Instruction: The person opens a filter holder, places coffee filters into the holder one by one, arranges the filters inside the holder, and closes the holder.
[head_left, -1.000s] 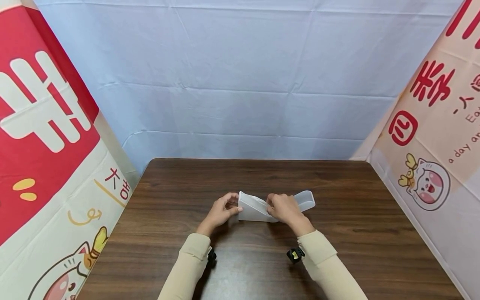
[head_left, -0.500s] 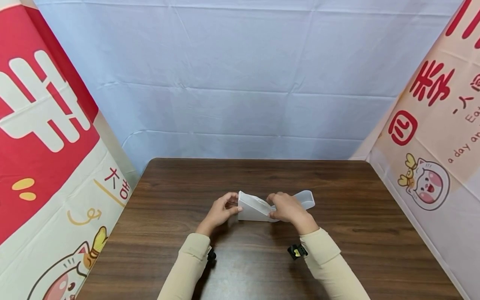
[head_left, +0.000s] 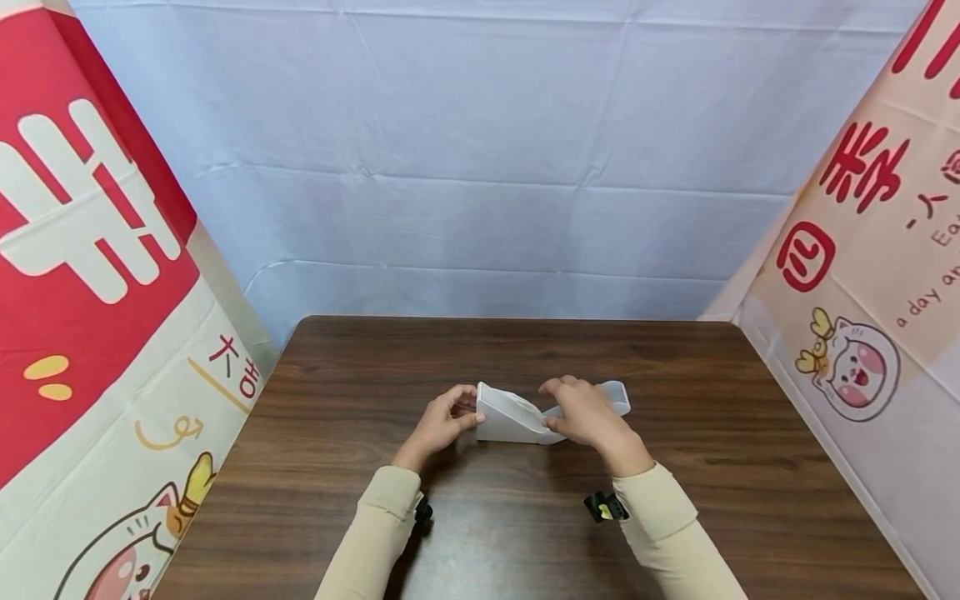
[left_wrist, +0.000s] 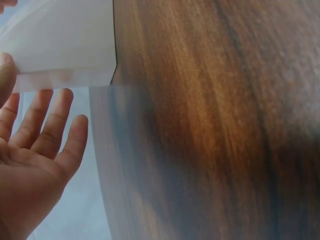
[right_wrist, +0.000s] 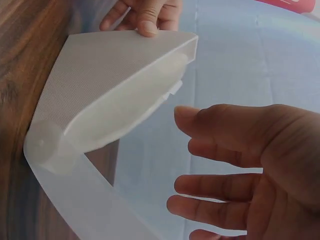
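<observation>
A white translucent plastic box (head_left: 501,427) with a slanted opening lies on the table, its hinged lid (head_left: 617,397) swung out to the right. Inside sits a soft-looking white item (right_wrist: 131,107), its kind unclear, with a small tab sticking up from its edge. My left hand (head_left: 438,423) holds the box's left end, thumb on the near wall and other fingers around the end and far side. Over the hinge and lid hovers my right hand (head_left: 590,415), fingers spread loosely. In the right wrist view, a gap shows between this hand and the white item.
The dark wooden table (head_left: 360,367) reaches back to a pale blue cloth backdrop (head_left: 465,208). Printed cloths, red and white on the left (head_left: 90,250) and pinkish on the right (head_left: 847,275), hang along its sides.
My right hand has let go of the white item in the box and drawn back to the right, its fingers loosening. My left hand and the box stay in place.
</observation>
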